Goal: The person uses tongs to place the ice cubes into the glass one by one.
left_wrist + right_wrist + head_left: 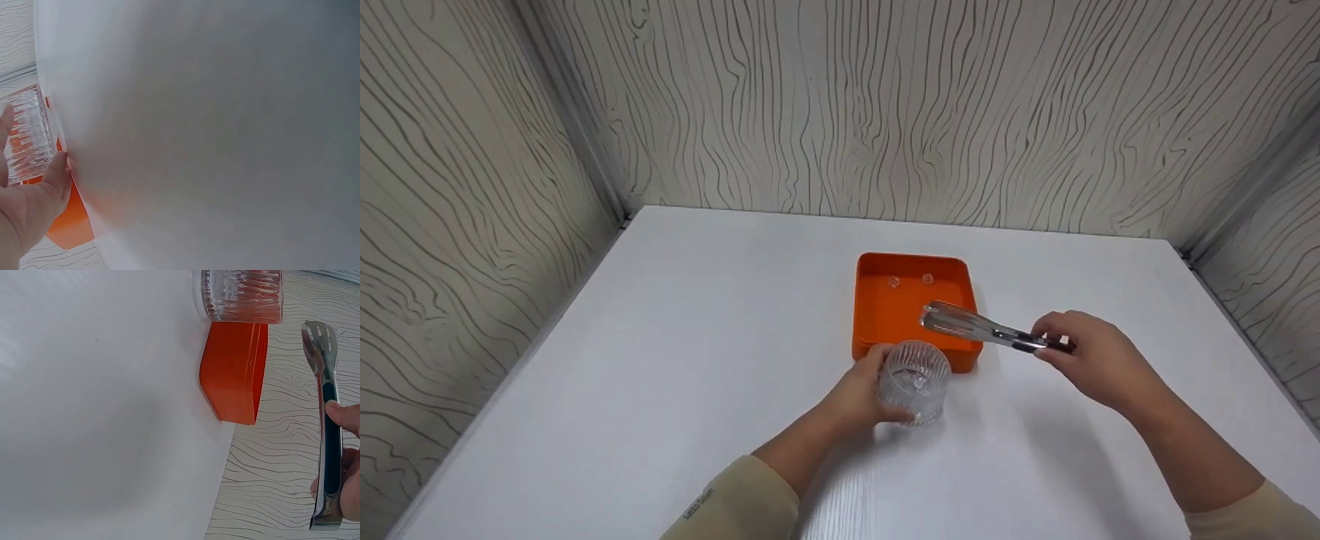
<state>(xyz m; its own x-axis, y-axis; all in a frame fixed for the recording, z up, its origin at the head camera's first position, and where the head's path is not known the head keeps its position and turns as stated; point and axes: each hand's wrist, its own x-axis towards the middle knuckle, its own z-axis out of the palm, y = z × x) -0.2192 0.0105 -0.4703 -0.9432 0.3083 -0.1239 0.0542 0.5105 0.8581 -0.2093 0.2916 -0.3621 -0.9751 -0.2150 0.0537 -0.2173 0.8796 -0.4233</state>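
Note:
My left hand (pixel 855 397) holds a clear ribbed drinking glass (pixel 924 379) by its side, thumb near and fingers behind. Small clear pieces seem to lie in the bottom of this glass; how many I cannot tell. In my right hand (pixel 1093 361) are metal serving tongs (pixel 971 326) with dark grip panels, pointing left above an orange tray (pixel 866 315). Slots show in the head of the tongs (pixel 322 340) in the right wrist view, and nothing is visible between the tips. Toward the tray's back lie two small clear cubes, a left one (pixel 894 282) and a right one (pixel 928 279).
A white table (pixel 697 337) carries the tray, whose front wall stands just behind the glass. Wood-grain patterned panels (pixel 840 112) enclose the table at the back and both sides.

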